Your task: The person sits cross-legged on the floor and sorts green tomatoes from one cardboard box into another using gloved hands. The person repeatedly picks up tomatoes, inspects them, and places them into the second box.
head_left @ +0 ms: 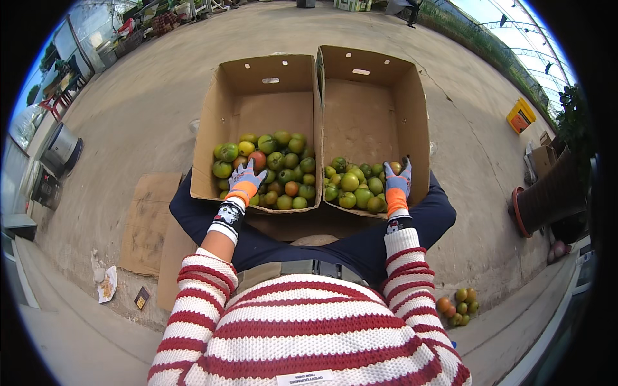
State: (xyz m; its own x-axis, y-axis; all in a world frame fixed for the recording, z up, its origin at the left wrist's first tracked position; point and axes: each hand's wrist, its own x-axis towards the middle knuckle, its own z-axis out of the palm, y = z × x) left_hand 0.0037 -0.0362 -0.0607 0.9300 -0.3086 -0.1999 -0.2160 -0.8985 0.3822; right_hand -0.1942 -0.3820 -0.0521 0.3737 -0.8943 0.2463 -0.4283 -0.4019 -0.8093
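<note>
Two cardboard boxes stand side by side before me. Green, yellowish and reddish tomatoes (275,161) fill the near part of the left box (270,108). My left hand (246,182), in a grey-and-orange work glove, reaches over them with fingers spread, beside a red tomato (258,159). What lies under its palm is hidden. Fewer, mostly green tomatoes (357,183) lie at the near end of the right box (359,116). At that box's right side my right hand (398,182), gloved alike, has thumb and fingers around an orange-tinged tomato (396,167).
Several tomatoes (458,306) lie on the concrete floor at lower right. Flattened cardboard (147,224) is on the left. A yellow bucket (521,116) and a large plant pot (548,198) stand at right. A person's leg (413,14) shows at the far top.
</note>
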